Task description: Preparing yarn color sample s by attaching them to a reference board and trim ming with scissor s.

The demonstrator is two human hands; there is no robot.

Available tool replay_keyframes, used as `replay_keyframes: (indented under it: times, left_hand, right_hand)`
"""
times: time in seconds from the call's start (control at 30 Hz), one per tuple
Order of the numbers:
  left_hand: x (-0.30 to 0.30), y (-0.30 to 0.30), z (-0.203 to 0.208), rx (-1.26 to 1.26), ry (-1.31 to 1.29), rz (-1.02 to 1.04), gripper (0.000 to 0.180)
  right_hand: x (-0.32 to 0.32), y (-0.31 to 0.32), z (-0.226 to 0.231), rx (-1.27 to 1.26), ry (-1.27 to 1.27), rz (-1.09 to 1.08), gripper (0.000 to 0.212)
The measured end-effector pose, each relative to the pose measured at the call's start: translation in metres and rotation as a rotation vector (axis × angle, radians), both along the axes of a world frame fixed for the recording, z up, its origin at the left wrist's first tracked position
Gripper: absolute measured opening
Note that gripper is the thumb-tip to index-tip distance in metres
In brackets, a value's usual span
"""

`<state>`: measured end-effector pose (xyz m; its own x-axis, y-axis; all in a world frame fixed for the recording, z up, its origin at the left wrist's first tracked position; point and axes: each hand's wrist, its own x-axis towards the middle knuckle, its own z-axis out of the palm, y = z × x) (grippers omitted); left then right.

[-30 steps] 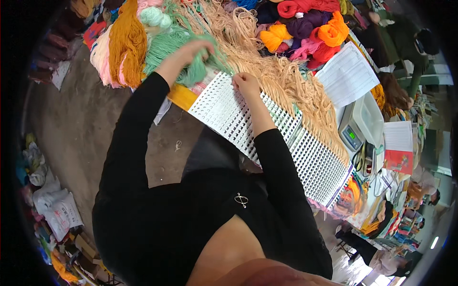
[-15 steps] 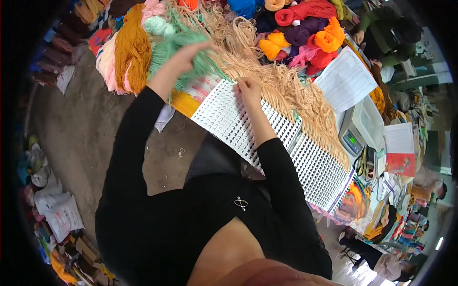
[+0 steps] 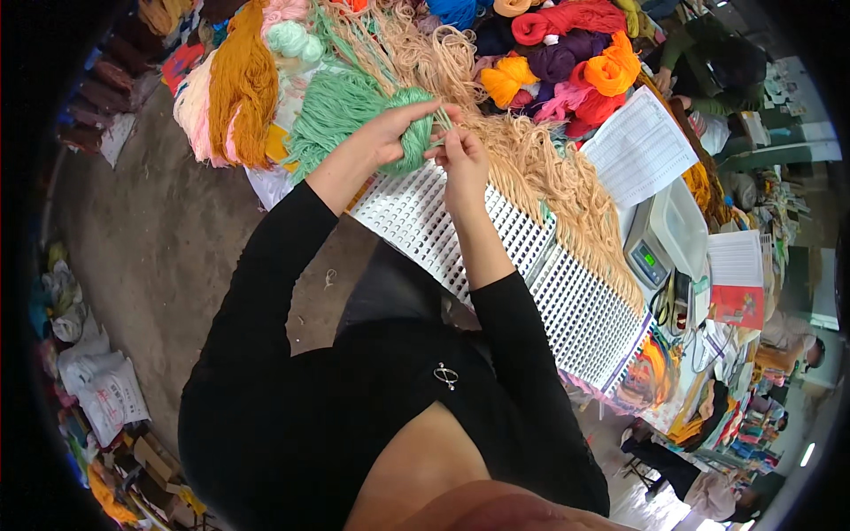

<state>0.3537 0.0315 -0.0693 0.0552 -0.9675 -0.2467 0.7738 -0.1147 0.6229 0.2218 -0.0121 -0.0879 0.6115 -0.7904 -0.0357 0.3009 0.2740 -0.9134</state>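
Observation:
A bundle of green yarn [image 3: 341,115] lies over the upper left end of a white card [image 3: 403,205] punched with rows of holes. My left hand [image 3: 396,133] is closed around part of this yarn, which loops over its fingers. Close beside it, my right hand [image 3: 460,159] pinches at the strands near the card's top edge, its fingertips almost meeting those of the left. Beige yarn strands [image 3: 540,168] hang in a long row along the card's far edge.
Orange, red, purple and blue skeins [image 3: 553,66] are heaped at the back. Ochre yarn [image 3: 243,88] hangs at the left corner. A printed sheet [image 3: 639,146], a digital scale [image 3: 651,252] and scissors [image 3: 664,301] lie to the right. Another person [image 3: 708,66] sits at far right.
My left hand has moved right and down, bringing the green yarn over to my right hand. The yarn now wraps round the left hand, and my right fingers have lifted to the strands.

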Motion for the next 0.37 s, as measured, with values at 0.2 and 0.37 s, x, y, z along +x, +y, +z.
replay_keyframes:
  times: [0.2,0.37]
  left_hand:
    - [0.009,0.004,0.004,-0.028,-0.057,0.020,0.036]
    - [0.013,0.000,-0.007,-0.046,-0.061,-0.016,0.038]
  right_hand:
    - [-0.009,-0.002,0.002,0.038,0.017,0.042,0.016]
    - [-0.010,-0.001,0.004,0.024,0.035,0.013,0.017]
